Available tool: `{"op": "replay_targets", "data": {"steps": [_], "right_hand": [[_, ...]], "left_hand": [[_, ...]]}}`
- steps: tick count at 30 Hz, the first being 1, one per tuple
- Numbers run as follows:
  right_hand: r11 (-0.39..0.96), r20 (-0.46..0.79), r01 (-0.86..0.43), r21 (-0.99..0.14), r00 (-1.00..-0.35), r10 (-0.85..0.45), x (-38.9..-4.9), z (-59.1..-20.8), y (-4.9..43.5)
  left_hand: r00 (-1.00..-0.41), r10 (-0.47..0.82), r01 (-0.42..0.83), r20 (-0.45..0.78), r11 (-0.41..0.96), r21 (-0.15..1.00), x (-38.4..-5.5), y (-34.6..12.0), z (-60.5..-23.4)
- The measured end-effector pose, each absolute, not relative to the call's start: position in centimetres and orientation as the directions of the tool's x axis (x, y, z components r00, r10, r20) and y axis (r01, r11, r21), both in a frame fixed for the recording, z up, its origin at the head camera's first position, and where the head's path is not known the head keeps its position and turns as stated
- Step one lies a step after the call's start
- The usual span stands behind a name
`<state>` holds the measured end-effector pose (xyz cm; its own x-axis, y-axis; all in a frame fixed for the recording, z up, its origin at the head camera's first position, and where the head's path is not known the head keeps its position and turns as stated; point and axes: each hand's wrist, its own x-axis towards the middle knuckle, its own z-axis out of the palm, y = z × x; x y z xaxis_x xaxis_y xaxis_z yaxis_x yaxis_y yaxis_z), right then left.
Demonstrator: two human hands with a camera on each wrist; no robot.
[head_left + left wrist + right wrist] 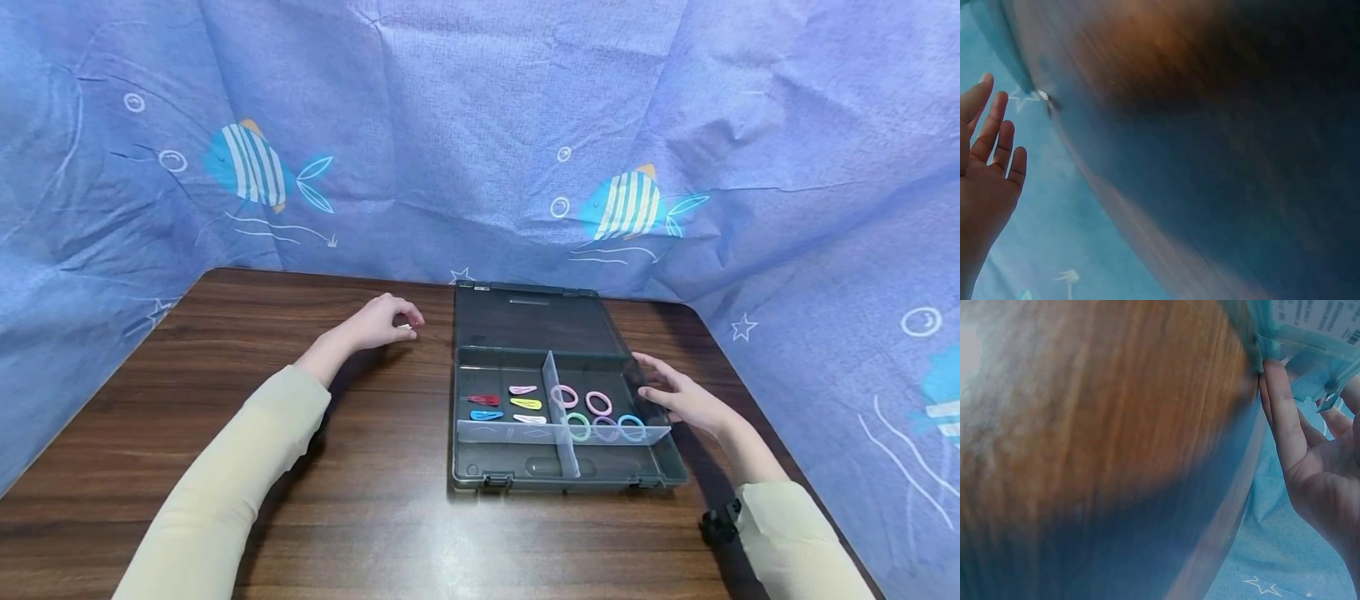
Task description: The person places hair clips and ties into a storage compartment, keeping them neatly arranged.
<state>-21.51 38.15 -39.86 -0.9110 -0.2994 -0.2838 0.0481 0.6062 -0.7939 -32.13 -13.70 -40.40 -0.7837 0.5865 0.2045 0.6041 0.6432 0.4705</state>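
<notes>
A dark see-through divided case (555, 483) lies with its lid (525, 321) laid back on the table. Several hair clips (527, 403), red, pink, yellow, blue and white, lie in its left compartment. Beside them, right of the divider (555, 392), are several ring-shaped hair ties (598, 403) in pink, green, purple and blue. My left hand (378, 321) hovers left of the lid, thumb and fingers pinching a small whitish thing (406, 327) too small to identify. With fairly straight fingers, my right hand (686, 402) touches the case's right side, also seen in the right wrist view.
The brown wooden table (360, 517) extends left and in front of the case. A blue fish-print cloth (480, 125) hangs behind it and along both sides. A black strap piece (722, 523) sits at my right cuff.
</notes>
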Motion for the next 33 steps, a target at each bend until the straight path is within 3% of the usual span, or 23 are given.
{"op": "replay_targets", "data": {"steps": [13, 33], "right_hand": [[0.623, -0.285, 0.042, -0.781, -0.912, -0.296, -21.5, -39.9, 38.0], [0.621, -0.278, 0.039, -0.783, -0.915, -0.293, -21.5, -39.9, 38.1]], "left_hand": [[-0.877, 0.468, 0.465, 0.111, 0.764, 0.447, -33.8, -14.3, -41.7], [-0.904, 0.425, 0.398, 0.051, 0.792, 0.462, -34.4, -14.1, -41.6]]}}
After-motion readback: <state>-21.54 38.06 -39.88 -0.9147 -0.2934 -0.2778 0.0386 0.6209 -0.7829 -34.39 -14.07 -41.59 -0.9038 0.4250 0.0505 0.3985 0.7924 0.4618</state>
